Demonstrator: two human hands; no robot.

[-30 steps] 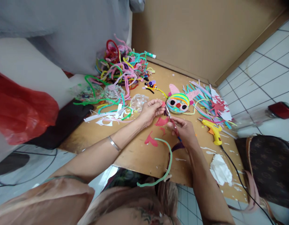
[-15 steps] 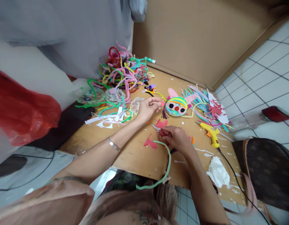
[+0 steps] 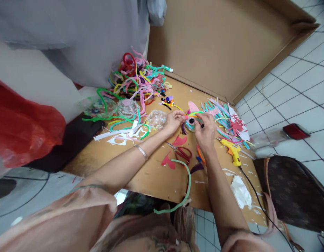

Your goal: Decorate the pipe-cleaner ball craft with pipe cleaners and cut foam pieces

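Observation:
My left hand [image 3: 174,122] pinches a small piece of red paper [image 3: 186,117] at the left side of a decorated animal face [image 3: 189,126]. This face has pink ears, black-and-white eyes and coloured pipe-cleaner stripes. My right hand [image 3: 206,131] reaches over its front, fingers curled and closed at the surface; what lies between the fingertips is hidden. Below the hands, red-handled scissors [image 3: 183,152] lie on the table beside red paper scraps [image 3: 168,161]. A pale green pipe cleaner [image 3: 189,182] curves over the table's front edge.
A heap of pipe cleaners [image 3: 135,78] stands at the back left, with clear round pieces [image 3: 157,119] and white paper strips nearer. At right lie more pipe cleaners [image 3: 222,115], a yellow glue gun [image 3: 231,151] with its cord, crumpled tissue [image 3: 241,191] and a brown bag [image 3: 293,189].
My right hand has let go of the scissors, leaving them on the table, and moved up to the animal face. My left hand has shifted slightly right with the red paper.

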